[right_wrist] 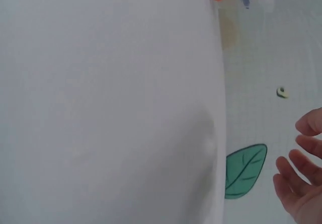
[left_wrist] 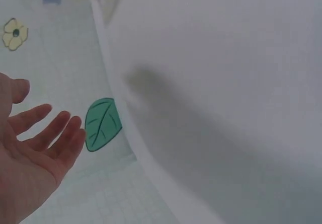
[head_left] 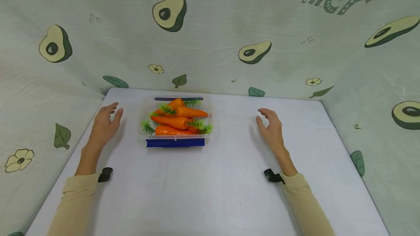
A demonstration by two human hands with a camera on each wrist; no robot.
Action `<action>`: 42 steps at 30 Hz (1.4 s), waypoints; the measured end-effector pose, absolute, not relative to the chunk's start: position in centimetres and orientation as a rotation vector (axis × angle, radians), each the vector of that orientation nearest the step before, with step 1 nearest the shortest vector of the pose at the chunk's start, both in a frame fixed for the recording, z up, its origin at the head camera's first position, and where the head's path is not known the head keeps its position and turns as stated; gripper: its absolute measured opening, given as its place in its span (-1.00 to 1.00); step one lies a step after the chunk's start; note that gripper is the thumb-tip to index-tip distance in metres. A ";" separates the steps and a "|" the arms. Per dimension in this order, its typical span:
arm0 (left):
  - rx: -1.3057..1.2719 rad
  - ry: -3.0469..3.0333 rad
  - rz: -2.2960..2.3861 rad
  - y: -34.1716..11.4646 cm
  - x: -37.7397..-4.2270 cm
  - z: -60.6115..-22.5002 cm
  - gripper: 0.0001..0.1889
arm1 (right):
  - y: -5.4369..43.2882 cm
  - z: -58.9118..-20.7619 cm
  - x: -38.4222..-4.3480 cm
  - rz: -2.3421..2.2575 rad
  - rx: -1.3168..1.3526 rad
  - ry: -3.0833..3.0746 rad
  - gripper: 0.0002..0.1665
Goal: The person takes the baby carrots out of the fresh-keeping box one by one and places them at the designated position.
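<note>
A clear plastic container (head_left: 175, 137) with blue clips stands toward the back of the table, left of the middle. Several orange carrots (head_left: 170, 121) with green leafy tops lie piled inside it. To the container's left, my left hand (head_left: 105, 125) is held above the table with relaxed, slightly bent fingers and touches nothing. My right hand (head_left: 271, 128) hovers well to the right of the container, its fingers loosely curved around nothing. In the wrist views, the left hand (left_wrist: 35, 158) and the right hand (right_wrist: 304, 171) both show bare palms and loose fingers.
A white-covered table (head_left: 210, 185) reaches back to a cloth wall (head_left: 210, 28) printed with avocados, leaves and flowers. Similar cloth hangs along both sides. Small black cameras (head_left: 105, 174) are strapped at both wrists, by the beige sleeves.
</note>
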State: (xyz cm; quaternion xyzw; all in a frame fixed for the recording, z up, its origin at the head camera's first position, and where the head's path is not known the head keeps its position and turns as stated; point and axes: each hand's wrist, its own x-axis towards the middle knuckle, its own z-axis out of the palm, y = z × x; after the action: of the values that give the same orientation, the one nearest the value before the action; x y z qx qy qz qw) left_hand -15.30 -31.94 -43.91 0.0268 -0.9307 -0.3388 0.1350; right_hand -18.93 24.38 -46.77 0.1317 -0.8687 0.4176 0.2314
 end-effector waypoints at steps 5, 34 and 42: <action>0.036 -2.663 -1.012 -31.1 -15.2 -43.6 -0.47 | 22.7 -46.6 -19.0 1.204 0.382 -2.367 -0.64; -0.030 -2.663 -1.188 -27.8 -15.7 -42.9 -0.41 | 14.2 -46.2 -19.2 1.620 0.428 -2.425 -0.48; -0.023 -2.733 -1.236 -27.5 -15.5 -43.2 -0.42 | 12.4 -46.3 -19.0 1.651 0.462 -2.519 -0.39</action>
State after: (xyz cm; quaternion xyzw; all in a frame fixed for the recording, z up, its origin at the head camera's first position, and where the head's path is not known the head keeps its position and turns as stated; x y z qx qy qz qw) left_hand -15.46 -27.51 -43.19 -0.0076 -0.9088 -0.4110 0.0711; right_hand -19.00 12.40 -46.31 0.1516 -0.8257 0.5413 0.0473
